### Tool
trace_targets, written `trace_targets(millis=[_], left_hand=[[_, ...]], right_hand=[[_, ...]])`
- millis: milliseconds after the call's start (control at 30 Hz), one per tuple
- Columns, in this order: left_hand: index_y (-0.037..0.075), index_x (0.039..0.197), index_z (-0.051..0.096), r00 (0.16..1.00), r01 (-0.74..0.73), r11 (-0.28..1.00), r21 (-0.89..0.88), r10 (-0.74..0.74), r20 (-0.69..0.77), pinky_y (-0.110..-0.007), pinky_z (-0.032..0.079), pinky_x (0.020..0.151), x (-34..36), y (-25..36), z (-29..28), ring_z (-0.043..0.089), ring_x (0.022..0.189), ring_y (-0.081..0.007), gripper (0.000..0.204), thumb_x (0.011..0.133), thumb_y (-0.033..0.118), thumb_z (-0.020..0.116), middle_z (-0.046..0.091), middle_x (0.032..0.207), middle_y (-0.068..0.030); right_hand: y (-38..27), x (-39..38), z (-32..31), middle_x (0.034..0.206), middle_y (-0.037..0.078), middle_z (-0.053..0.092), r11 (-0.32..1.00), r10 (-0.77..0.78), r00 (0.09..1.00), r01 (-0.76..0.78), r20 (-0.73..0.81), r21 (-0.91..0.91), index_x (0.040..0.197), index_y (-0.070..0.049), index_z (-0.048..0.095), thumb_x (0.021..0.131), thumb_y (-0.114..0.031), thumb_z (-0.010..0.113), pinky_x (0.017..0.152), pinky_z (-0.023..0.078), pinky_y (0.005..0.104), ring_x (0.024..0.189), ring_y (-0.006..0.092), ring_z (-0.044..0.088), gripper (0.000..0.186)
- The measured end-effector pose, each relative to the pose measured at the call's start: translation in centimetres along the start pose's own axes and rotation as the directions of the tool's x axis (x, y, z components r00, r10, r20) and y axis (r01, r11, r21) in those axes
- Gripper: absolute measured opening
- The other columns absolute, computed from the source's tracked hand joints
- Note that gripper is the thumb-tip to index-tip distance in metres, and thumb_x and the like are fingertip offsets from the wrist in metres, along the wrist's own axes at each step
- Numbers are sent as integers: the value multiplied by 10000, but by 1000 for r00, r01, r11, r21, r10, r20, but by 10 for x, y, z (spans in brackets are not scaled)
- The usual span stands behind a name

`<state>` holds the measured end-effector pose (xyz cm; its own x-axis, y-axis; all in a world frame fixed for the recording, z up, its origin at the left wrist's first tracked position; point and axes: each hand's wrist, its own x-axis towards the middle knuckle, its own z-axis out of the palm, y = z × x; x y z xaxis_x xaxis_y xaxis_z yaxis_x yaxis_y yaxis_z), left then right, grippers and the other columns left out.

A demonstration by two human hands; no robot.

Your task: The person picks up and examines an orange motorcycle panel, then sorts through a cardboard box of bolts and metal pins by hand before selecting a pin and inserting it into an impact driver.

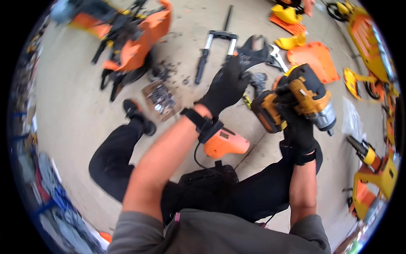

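Observation:
My right hand (299, 133), in a black glove, is closed round the handle of a yellow-and-black cordless impact wrench (304, 91). Its silver nose points right and toward me, and its battery is on the left. My left hand (227, 88), also gloved in black, reaches forward over the floor. Its fingertips overlap the edge of a curved black plastic part (252, 54); blur hides whether they grip it. Just beyond that hand lies a black-and-silver fork (220, 36). An adjustable wrench (277, 56) rests beside the black part. Under my left wrist sits an orange plastic cover (226, 144).
An orange-and-black partly dismantled vehicle (135, 51) stands at the far left, near a cardboard box of metal pieces (161, 99) and scattered hardware. Orange panels (315, 61) and yellow parts (292, 41) lie far right. A yellow-and-orange body (374, 182) stands at right, below a clear plastic bag (352, 118).

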<state>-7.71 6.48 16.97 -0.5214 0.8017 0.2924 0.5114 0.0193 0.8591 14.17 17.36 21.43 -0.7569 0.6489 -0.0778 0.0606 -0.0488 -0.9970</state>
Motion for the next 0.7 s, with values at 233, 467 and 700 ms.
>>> trace_targets(millis=[233, 467, 700], left_hand=[[10, 1039, 540, 930, -154, 763, 628, -102, 352, -348, 439, 701, -38, 116, -240, 497, 773, -192, 330, 881, 259, 689, 531, 838, -97], [-4, 953, 574, 908, 202, 451, 869, -419, 7, -457, 481, 753, -171, 77, -437, 585, 844, -410, 274, 753, 162, 661, 612, 884, -218], [-3, 1007, 591, 596, 778, 281, 562, -613, -518, -471, 520, 846, -379, -211, -465, 638, 982, -432, 283, 771, 152, 604, 669, 989, -266]], right_hand=[[-55, -12, 82, 1102, 7, 657, 989, -137, 938, 109, 318, 104, 1226, -71, 614, 884, -96, 726, 872, 517, 265, 997, 122, 624, 361], [-83, -21, 204, 1120, 43, 684, 990, -102, 857, 38, 505, 136, 1184, -55, 641, 855, 5, 702, 949, 505, 317, 1070, 163, 629, 340], [-59, 9, 285, 1150, 56, 670, 992, 122, 769, -108, 627, -61, 1220, -38, 620, 861, 7, 678, 955, 500, 317, 1075, 173, 628, 366]])
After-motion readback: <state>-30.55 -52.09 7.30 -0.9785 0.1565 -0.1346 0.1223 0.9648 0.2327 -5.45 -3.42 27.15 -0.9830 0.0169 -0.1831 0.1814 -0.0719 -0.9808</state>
